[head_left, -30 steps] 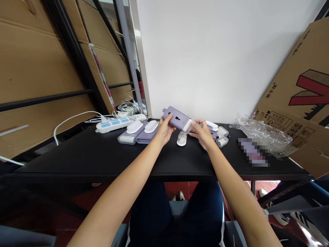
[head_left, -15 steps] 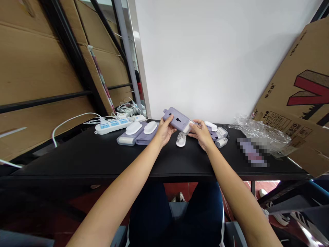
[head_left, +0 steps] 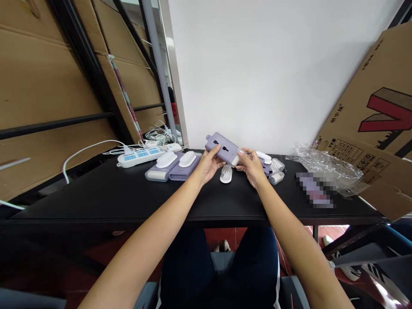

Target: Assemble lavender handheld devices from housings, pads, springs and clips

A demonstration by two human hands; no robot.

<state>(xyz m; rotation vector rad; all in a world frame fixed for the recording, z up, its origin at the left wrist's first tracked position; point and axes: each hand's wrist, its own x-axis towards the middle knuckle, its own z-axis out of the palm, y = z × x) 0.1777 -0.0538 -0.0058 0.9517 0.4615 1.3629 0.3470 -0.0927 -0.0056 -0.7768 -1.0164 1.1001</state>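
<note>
A purple case (head_left: 225, 146) with two dark cut-outs is held above the black table. My left hand (head_left: 209, 165) grips its left, lower side, thumb on top. My right hand (head_left: 250, 165) holds its right end, beside a whitish part (head_left: 235, 160). Below the case, a small white oval piece with a dark coil (head_left: 225, 174) lies on the table. To the left sit two purple cases with white oval pieces on them, one (head_left: 162, 166) beside the other (head_left: 184, 167). More purple and clear parts (head_left: 277, 171) lie right of my right hand, partly hidden by it.
A white power strip (head_left: 138, 157) with cables lies at the back left of the black table (head_left: 128, 197). Crumpled clear plastic (head_left: 328, 165) and a pixelated item (head_left: 314, 191) are at the right. A cardboard box (head_left: 370, 128) leans there; a white wall (head_left: 257, 77) stands behind.
The held purple case has tilted slightly, showing its two cut-outs more fully. Both hands keep their hold with little movement.
</note>
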